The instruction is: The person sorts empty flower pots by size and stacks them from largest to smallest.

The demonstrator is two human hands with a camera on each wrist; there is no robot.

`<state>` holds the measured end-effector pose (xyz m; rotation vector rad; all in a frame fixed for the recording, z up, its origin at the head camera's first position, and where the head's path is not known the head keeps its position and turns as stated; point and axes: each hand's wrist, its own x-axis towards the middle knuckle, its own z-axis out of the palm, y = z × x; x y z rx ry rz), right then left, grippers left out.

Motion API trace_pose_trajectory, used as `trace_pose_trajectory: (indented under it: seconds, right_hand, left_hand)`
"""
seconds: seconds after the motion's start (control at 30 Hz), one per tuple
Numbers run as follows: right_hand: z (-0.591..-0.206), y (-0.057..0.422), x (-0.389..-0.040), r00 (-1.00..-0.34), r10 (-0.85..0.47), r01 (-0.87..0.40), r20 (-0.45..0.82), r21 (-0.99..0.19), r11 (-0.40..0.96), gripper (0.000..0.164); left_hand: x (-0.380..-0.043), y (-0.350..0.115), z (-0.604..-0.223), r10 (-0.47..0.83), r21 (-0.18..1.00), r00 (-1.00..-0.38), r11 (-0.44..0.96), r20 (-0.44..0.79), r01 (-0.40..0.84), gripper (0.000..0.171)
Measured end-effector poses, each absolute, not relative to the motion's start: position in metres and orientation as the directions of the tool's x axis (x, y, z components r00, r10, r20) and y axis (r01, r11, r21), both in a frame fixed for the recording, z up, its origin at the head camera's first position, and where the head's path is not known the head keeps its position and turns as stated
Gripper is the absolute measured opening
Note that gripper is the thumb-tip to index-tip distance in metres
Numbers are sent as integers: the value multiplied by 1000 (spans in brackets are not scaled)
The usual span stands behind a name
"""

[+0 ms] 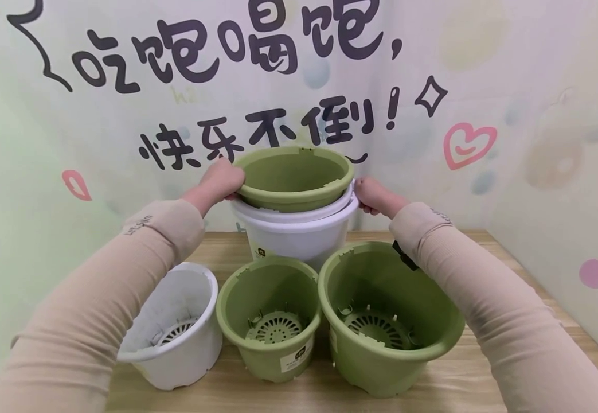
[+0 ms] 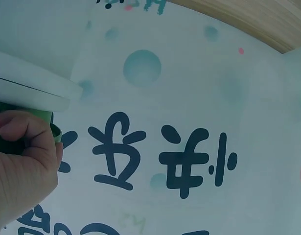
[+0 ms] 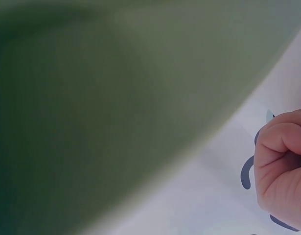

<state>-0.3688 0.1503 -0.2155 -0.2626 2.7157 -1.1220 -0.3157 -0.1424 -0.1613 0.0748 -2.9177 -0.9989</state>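
A green pot (image 1: 288, 198) sits tilted on top of two nested white pots (image 1: 299, 232) at the back of the table. My left hand (image 1: 221, 179) grips this green pot's rim at the left; in the left wrist view the fingers of the left hand (image 2: 28, 142) curl over the green edge. At the stack's right side my right hand (image 1: 376, 196) pinches at the white rim. The right wrist view shows the right hand (image 3: 282, 166) with curled fingers, the rim hidden there.
In front stand a white pot (image 1: 195, 350), a smaller green pot (image 1: 268, 358) and a large green pot (image 1: 381, 367), side by side on the wooden table (image 1: 464, 378). The large pot lies under my right forearm. A printed curtain (image 1: 407, 149) hangs behind.
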Motion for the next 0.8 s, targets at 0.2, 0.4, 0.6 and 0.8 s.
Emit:
trace_pose_trajectory:
  seconds: [0.2,0.4,0.6,0.8]
  right_hand:
    - [-216,149,-368,-966,-239,-96,-103,-711,697,42]
    - [-215,149,-368,-965,-242,-101,-100,-709,698,42]
    - [-214,149,-367,-964,-249,-113,-90,-710,695,39]
    - [-214,148,-366,-964,-247,-105,-98,-714,692,40]
  left_hand:
    - [-315,-143,-162,-65,619,-998,784,15,-42,40]
    - [-315,-147,-164,-84,608,-995,793,48,-38,36]
    - [-316,-160,-174,-120,624,-990,780,79,-45,40]
    - [-317,-168,-188,-112,647,-993,760,23,-71,36]
